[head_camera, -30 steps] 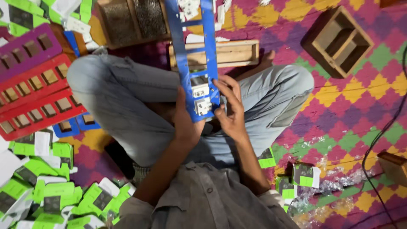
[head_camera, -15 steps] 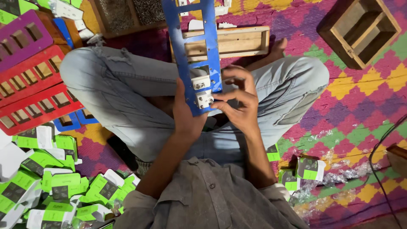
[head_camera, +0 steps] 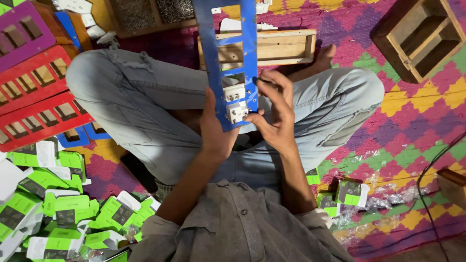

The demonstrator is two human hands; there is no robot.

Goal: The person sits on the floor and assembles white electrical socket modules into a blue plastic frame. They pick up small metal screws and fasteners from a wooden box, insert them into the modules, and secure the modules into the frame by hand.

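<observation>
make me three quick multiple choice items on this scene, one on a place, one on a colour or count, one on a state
1. Where is the heap of green and white boxes?
A. on the person's left, beside the knee
B. inside the wooden frame
C. on the person's lap

2. How many white modules sit in the blue panel?
A. none
B. two
C. five

3. How is the blue panel held?
A. lying flat on the mat
B. up over the lap, with the left hand and right hand at its lower end
C. hanging from a hook

Answers:
1 A, the boxes pile up on the floor at lower left of the view.
2 B, two white pieces fill the lowest openings, the upper ones stay open.
3 B, both hands meet the panel's lower end above the jeans.
</observation>
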